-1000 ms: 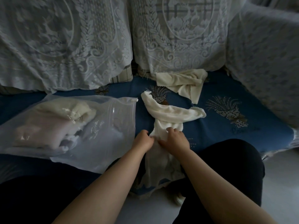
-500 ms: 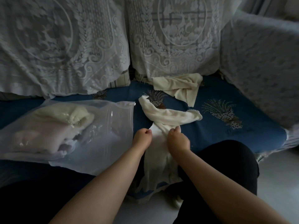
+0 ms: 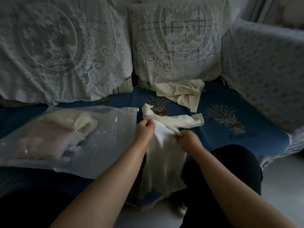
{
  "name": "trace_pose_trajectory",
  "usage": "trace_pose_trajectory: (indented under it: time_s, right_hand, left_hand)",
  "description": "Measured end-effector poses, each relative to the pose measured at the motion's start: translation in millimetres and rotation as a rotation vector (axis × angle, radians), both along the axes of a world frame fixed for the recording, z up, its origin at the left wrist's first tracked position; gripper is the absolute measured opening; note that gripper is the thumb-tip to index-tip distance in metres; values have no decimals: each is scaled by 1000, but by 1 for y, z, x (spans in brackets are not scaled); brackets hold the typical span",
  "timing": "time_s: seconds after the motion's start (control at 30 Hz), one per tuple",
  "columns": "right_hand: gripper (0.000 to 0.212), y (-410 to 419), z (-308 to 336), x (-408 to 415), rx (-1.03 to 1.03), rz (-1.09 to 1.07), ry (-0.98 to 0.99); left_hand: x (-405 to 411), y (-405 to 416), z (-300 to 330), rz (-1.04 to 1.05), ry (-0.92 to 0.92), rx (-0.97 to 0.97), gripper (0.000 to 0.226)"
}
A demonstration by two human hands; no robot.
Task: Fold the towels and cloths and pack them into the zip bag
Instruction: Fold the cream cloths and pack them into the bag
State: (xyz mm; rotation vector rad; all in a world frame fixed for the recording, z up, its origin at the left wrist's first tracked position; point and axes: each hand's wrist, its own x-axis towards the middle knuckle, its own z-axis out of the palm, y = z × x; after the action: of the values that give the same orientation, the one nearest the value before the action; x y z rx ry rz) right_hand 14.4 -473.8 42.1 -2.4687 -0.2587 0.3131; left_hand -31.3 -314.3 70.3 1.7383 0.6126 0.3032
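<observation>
While the cream cloth (image 3: 164, 145) lies twisted on the blue sofa seat (image 3: 246, 142), its lower end draping over the seat's front edge, both hands pinch it: the left hand (image 3: 144, 130) has fingers curled round its left edge, and the right hand (image 3: 187, 139) has fingers pinching a bunched fold, probably to pull it flat for folding. Left of the fingers lies the zip bag (image 3: 98, 145), mouth toward them, already holding folded cloths. Beyond the fingers, near the lace-covered cushions (image 3: 177, 46), a second crumpled cloth (image 3: 181, 92) waits.

Cream cloth (image 3: 162, 145) draped off seat edge; second crumpled behind (image 3: 181, 91); zip bag (image 3: 105, 145) part-filled, left.
</observation>
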Motion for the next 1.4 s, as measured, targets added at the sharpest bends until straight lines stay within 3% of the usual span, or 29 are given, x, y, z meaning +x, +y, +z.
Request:
trace_pose_trajectory:
  time_s: [0.07,0.13,0.17,0.27,0.47,0.53,0.67,0.73,0.8,0.87,0.97,1.07,1.17,1.24,1.3,1.37,1.4]
  right_hand:
    - [22,-11,24,7,337,-117,159]
    - [5,-27,44,16,746,-284,394]
    - [12,-36,51,21,873,-350,478]
    - [19,-54,65,35,995,-427,552]
    - [18,-64,110,49,1232,-571,322]
    - [14,-66,132,50,1282,-500,242]
    - [20,-66,175,47,1629,-221,315]
    - [36,-62,182,49,1498,-261,108]
    - [41,-56,178,52,1136,-385,-188]
    - [40,-53,170,56,1042,-415,-289]
    - [38,-57,160,62,1122,-419,-179]
    - [36,-62,158,68,1352,-370,239]
    - [22,-67,156,70,1276,-151,381]
    - [28,-65,159,67,1026,-30,223]
    - [35,-56,163,65,571,61,-49]
    - [26,-46,166,72,149,57,-329]
    - [20,-43,168,76,63,28,-408]
  left_hand:
    - [4,6,21,67,-68,-7,28]
    - [12,14,45,109,-122,-7,33]
    - [16,17,56,117,-147,-5,35]
    - [29,25,89,143,-211,-20,31]
    - [37,40,136,172,-402,-44,28]
    - [36,43,145,187,-452,10,24]
    - [29,46,157,133,-547,157,17]
    - [25,46,158,109,-602,199,11]
    - [20,46,158,93,-653,194,9]
    - [16,48,158,76,-703,222,20]
    - [10,53,158,14,-723,378,23]
    - [9,59,158,-73,-674,477,21]
    - [13,64,160,-52,-652,528,22]
    - [20,67,160,-39,-607,469,27]
    - [31,74,158,-52,-503,364,32]
    - [42,81,156,-62,-412,283,35]
    - [46,84,157,-60,-392,269,35]
